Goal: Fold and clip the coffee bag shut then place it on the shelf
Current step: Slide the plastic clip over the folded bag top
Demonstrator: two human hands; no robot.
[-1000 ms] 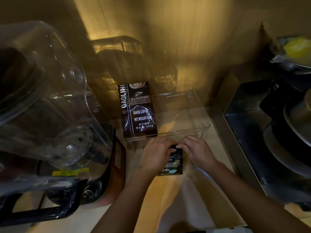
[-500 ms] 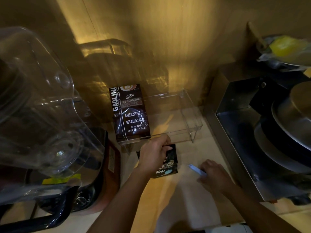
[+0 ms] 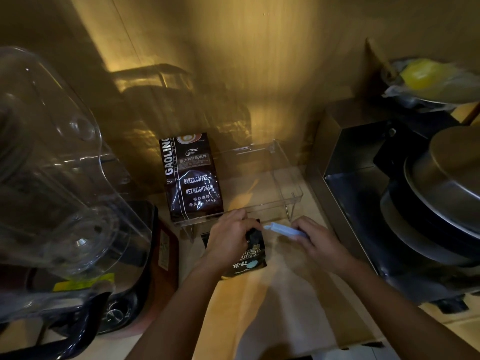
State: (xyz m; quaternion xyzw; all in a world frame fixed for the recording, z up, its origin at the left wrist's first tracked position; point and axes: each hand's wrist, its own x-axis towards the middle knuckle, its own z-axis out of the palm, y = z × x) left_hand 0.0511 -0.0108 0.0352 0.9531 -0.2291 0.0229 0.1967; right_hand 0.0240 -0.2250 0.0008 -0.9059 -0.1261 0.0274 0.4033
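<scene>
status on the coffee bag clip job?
Left hand pinning small coffee bag folded on counter. Right hand holding blue clip, tip near fold, not on. Clear shelf behind, open beside the large bag.

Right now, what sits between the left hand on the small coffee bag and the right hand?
In the head view, only the blue clip: the right hand holds it, tip pointing toward the left hand pinning the small coffee bag.

Beyond the left hand point(image 3: 230, 241), the upright dark coffee bag point(image 3: 193, 178) reads "GAOLING" up its side, then "BAKED.COFFEE", "NET.WEIGHT:454g" and "454g" beneath Chinese lines. The small black pouch point(image 3: 246, 261) under that hand carries Chinese characters, possibly ending in script too blurred to read.
</scene>
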